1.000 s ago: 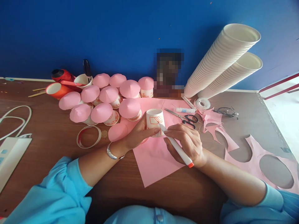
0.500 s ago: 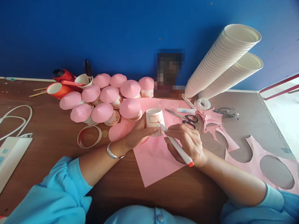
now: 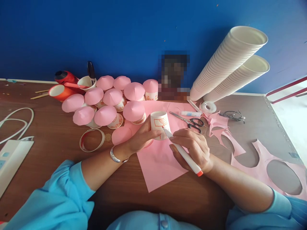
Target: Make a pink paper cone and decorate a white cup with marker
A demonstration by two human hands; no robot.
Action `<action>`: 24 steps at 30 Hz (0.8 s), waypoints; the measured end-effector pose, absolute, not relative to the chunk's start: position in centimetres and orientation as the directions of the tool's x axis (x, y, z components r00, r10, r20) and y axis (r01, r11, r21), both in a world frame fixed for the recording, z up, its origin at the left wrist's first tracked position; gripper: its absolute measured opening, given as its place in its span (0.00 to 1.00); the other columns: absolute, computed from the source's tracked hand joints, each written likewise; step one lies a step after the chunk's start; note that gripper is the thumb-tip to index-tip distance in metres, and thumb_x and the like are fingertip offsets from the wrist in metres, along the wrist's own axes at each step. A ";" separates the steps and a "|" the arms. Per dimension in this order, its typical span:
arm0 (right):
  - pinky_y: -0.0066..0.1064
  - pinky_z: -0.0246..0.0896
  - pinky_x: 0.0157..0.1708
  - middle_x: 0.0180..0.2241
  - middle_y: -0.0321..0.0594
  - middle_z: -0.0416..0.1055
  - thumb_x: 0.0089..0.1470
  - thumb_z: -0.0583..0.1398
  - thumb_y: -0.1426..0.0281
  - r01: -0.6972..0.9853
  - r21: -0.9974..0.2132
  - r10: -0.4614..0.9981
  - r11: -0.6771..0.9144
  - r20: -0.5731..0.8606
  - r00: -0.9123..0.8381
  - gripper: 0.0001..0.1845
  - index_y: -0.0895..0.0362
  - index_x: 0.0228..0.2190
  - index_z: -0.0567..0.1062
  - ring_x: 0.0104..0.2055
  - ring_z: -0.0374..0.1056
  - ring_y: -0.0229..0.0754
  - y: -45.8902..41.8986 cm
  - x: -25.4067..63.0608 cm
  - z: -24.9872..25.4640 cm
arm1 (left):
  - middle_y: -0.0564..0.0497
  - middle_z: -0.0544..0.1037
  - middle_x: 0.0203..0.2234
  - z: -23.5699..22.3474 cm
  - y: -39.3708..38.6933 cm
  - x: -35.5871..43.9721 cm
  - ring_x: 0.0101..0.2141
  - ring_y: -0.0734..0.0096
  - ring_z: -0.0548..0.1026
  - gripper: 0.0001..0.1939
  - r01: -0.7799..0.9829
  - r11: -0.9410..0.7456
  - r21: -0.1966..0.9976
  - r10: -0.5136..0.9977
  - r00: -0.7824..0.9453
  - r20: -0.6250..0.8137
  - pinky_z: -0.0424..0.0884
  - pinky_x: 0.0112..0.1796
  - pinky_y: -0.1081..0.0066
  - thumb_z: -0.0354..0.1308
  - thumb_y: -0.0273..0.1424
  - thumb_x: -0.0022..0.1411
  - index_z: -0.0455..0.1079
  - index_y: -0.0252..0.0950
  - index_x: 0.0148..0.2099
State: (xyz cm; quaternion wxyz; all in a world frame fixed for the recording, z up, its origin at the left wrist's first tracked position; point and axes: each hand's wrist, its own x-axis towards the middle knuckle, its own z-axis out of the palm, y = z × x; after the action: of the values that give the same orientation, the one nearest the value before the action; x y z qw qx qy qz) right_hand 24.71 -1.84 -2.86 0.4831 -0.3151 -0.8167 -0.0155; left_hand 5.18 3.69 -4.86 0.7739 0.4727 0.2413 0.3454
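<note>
My left hand (image 3: 141,136) is wrapped round a small white paper cup (image 3: 160,123) that stands upside down on a pink paper sheet (image 3: 160,161). The cup's side carries orange marker lines. My right hand (image 3: 194,147) grips a white marker with an orange end (image 3: 183,151), and its tip touches the cup's side. A pink paper circle (image 3: 121,134) lies just left of my left hand.
Several upturned cups with pink cone tops (image 3: 112,102) cluster at the back left. Two leaning stacks of white cups (image 3: 227,67) rest against the blue wall. Scissors (image 3: 189,120), a glue tube (image 3: 190,113), tape rolls (image 3: 91,140) and cut pink scraps (image 3: 268,159) lie around.
The marker's tip has shifted slightly on the cup's side and the marker's rear end has dropped a little to the right. My left hand holds the cup as before.
</note>
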 end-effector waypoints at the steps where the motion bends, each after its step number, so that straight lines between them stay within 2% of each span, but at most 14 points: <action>1: 0.35 0.74 0.31 0.33 0.44 0.76 0.60 0.62 0.78 0.522 -0.271 0.491 0.809 0.799 -0.347 0.14 0.61 0.48 0.74 0.32 0.75 0.44 -1.9 24.7 -2.9 | 0.52 0.73 0.36 -5.0 3.6 5.1 0.39 0.69 0.70 0.10 -0.289 0.313 0.905 0.771 0.633 -0.064 0.69 0.40 0.68 0.68 0.34 0.65 0.71 0.39 0.45; 5: 0.36 0.75 0.32 0.34 0.46 0.76 0.60 0.62 0.78 0.527 -0.259 0.492 0.809 0.790 -0.367 0.13 0.62 0.47 0.74 0.33 0.74 0.45 -2.0 24.7 -3.1 | 0.53 0.71 0.37 -5.4 3.4 5.0 0.40 0.69 0.68 0.15 -0.261 0.283 0.923 0.782 0.620 -0.064 0.68 0.40 0.69 0.69 0.36 0.65 0.68 0.40 0.48; 10: 0.35 0.74 0.32 0.35 0.45 0.77 0.59 0.63 0.79 0.564 -0.258 0.513 0.785 0.781 -0.357 0.14 0.60 0.48 0.74 0.33 0.75 0.43 -2.0 24.8 -3.3 | 0.53 0.71 0.37 -5.4 3.4 4.9 0.39 0.69 0.68 0.14 -0.195 0.226 0.954 0.782 0.621 -0.059 0.68 0.40 0.68 0.68 0.38 0.67 0.68 0.39 0.47; 21: 0.33 0.74 0.31 0.36 0.44 0.79 0.62 0.62 0.77 0.584 -0.273 0.537 0.765 0.770 -0.343 0.17 0.57 0.52 0.73 0.33 0.77 0.43 -2.0 24.9 -3.4 | 0.50 0.72 0.42 -5.0 3.6 4.9 0.44 0.64 0.70 0.18 -0.161 0.119 0.980 0.772 0.635 0.011 0.70 0.45 0.65 0.67 0.40 0.67 0.67 0.40 0.52; 24: 0.34 0.74 0.32 0.36 0.45 0.79 0.61 0.62 0.78 0.578 -0.276 0.536 0.768 0.770 -0.345 0.19 0.58 0.54 0.73 0.33 0.77 0.43 -2.0 24.9 -3.3 | 0.49 0.72 0.44 -5.1 3.5 4.8 0.45 0.64 0.70 0.19 -0.136 0.121 0.983 0.780 0.626 -0.009 0.70 0.46 0.64 0.68 0.40 0.67 0.66 0.40 0.53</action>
State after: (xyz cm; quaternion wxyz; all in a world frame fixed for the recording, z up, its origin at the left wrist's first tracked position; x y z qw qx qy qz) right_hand 24.92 -1.99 -3.35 0.4606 -0.3398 -0.8197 -0.0226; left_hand 4.82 3.53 -5.10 0.6945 0.5749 0.2799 0.3299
